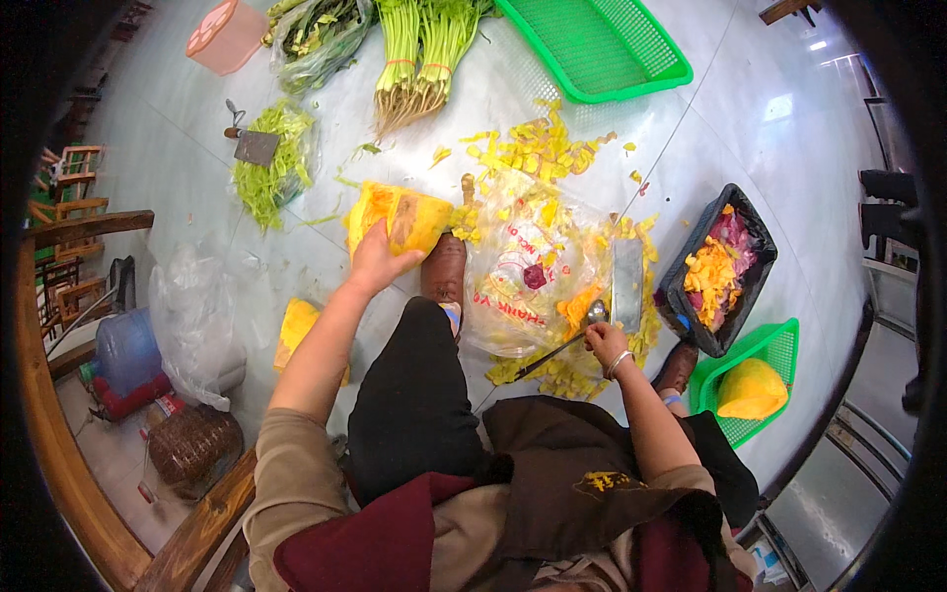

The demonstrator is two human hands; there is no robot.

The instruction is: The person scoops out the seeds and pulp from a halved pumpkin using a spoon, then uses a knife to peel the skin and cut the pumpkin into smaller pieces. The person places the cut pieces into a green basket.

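Observation:
My left hand (381, 259) grips a large peeled pumpkin piece (418, 222), its orange hollow turned partly toward me; a tan patch of skin shows on its side. In my right hand (608, 346), the fingers pinch a dark-handled metal spoon (551, 357) near its bowl. Beneath the spoon spreads a clear plastic bag (496, 296) with red print, holding orange pulp (579, 305) and a dark red scrap (534, 277). Yellow pumpkin peelings (544, 144) lie around the bag. A wide metal blade (627, 285) rests beside it. Another pumpkin piece (296, 333) sits by my left forearm.
On the right stand a black-lined bin (669, 285) of scraps and a green basket (790, 348) holding pumpkin (753, 388). Ahead are bundled leafy stalks (403, 52), another green basket (607, 92) and a pink container (226, 41). A cleaver (257, 148) lies on shredded greens (277, 181).

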